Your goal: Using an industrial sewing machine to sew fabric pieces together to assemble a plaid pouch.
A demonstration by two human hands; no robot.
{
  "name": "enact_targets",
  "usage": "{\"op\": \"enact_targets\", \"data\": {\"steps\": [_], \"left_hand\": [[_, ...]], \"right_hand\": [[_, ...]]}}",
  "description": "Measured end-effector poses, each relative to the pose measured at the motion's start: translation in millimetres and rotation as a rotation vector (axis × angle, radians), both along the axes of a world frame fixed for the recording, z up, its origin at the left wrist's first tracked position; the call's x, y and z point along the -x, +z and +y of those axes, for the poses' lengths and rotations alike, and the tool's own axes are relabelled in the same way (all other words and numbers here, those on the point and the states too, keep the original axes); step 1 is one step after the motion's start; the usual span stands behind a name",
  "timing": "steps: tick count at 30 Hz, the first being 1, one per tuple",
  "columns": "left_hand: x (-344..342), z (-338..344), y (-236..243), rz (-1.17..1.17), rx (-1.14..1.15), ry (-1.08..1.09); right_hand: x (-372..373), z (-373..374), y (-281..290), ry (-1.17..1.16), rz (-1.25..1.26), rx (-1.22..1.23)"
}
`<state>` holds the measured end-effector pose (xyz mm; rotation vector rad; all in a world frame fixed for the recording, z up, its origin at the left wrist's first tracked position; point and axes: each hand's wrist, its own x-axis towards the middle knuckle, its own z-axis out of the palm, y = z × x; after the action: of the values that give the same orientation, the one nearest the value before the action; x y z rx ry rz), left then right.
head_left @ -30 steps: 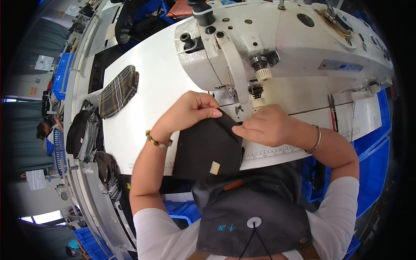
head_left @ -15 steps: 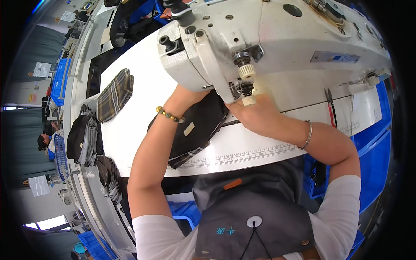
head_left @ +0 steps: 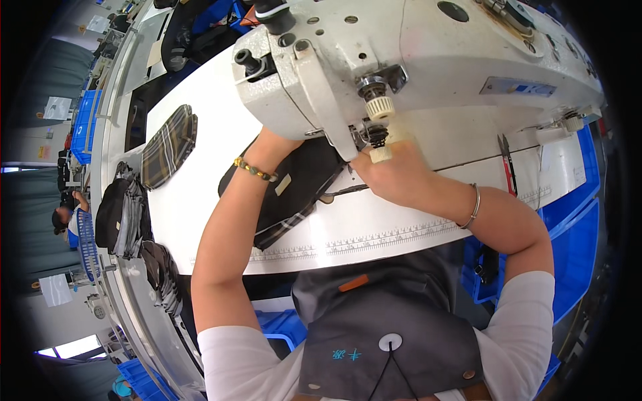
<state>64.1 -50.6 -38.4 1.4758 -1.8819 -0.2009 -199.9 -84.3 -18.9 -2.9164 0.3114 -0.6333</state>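
Observation:
A black fabric piece (head_left: 294, 190) with a small cream label (head_left: 283, 185) and a plaid lower edge lies flat under the head of a sewing machine (head_left: 321, 80). My left hand (head_left: 279, 146) rests at its far left part, with the fingers hidden beneath the machine head. On the other side, my right hand (head_left: 394, 172) has its fingers bent together at the fabric's right edge, close to the needle area. The tension dials (head_left: 380, 110) and a white lever (head_left: 324, 97) cover part of those fingertips. The needle itself is out of sight.
Folded plaid fabric (head_left: 170, 147) lies on the white table (head_left: 207, 220) at left. Stacked dark pieces (head_left: 124, 214) sit beyond the table's left edge. Red-handled thread snips (head_left: 508, 167) lie at right, near blue bins (head_left: 568, 260). A person (head_left: 70, 217) is in the left background.
The black fabric has slid slightly away from me, uncovering a bit more of the table near the slot. Both hands stay close to the machine head. The whole view has shifted a little.

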Motion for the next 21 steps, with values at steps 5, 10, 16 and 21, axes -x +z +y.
{"op": "enact_targets", "data": {"steps": [5, 10, 16, 21], "left_hand": [[45, 32, 79, -0.450, 0.025, 0.226], [89, 74, 115, -0.441, -0.600, 0.134], [75, 83, 89, -0.320, -0.405, 0.065], [64, 80, 83, -0.242, -0.330, 0.009]], "right_hand": [[7, -8, 3, 0.024, 0.081, 0.009], [3, -10, -6, 0.017, -0.002, -0.046], [6, -6, 5, 0.048, 0.022, -0.079], [4, 2, -3, 0.054, -0.120, 0.016]]}}
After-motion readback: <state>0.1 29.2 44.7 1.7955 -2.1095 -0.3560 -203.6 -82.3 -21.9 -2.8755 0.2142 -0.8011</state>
